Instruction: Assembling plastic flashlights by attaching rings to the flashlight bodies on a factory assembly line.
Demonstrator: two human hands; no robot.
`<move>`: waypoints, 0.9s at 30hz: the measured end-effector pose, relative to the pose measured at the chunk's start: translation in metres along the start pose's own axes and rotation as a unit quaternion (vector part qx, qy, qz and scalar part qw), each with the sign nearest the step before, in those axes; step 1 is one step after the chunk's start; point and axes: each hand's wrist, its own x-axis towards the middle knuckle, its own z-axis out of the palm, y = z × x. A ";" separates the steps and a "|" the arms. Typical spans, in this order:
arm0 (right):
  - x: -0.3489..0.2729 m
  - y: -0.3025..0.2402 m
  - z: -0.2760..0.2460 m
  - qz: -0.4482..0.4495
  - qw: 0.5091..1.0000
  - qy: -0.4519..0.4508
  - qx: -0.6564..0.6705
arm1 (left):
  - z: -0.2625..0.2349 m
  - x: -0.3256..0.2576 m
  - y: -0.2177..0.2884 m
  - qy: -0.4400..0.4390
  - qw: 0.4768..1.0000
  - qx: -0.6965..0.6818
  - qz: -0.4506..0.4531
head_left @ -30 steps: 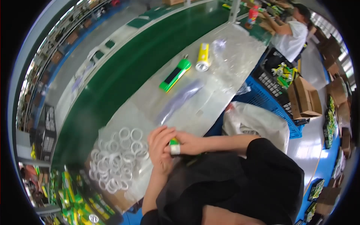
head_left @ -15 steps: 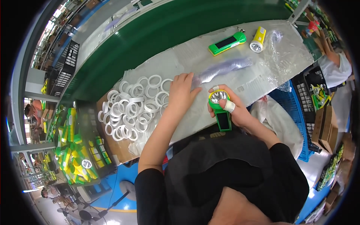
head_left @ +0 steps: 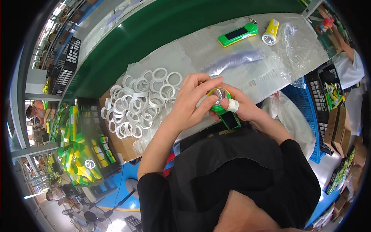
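My right hand (head_left: pixel 241 106), with white tape on its thumb and a finger, grips a green flashlight (head_left: pixel 230 120) upright in front of me. A dark panel runs along its handle, and its round reflector faces up. My left hand (head_left: pixel 193 99) is at the lamp head, thumb and fingers closed at its rim. A clear round disc (head_left: pixel 219 94) seems to lie over the reflector between those fingers, partly hidden by them. Beyond the hands lies a row of stacked clear discs (head_left: pixel 235 60). Many loose white rings (head_left: pixel 135 104) are heaped left of my left hand.
Another green flashlight (head_left: pixel 237 34) and a yellow flashlight (head_left: pixel 270 33) lie at the back right, near crumpled clear plastic (head_left: pixel 288 50). A bin of green and yellow parts (head_left: pixel 79 160) stands lower left. Right are a white sack (head_left: pixel 291 121) and a blue crate (head_left: pixel 309 116).
My left hand has left the end of the clear disc stack and come right and nearer, onto the lamp head. The right hand still holds the flashlight, now tilted slightly.
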 end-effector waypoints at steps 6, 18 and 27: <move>0.007 0.008 0.000 -0.010 0.997 -0.070 -0.013 | -0.008 -0.014 0.000 -0.020 0.998 0.037 0.039; 0.021 0.008 0.013 0.054 0.990 -0.128 0.031 | -0.009 -0.032 -0.022 0.047 0.986 0.060 0.146; 0.027 -0.009 0.014 0.059 0.993 -0.071 -0.071 | -0.012 -0.034 -0.009 0.050 0.998 -0.040 0.030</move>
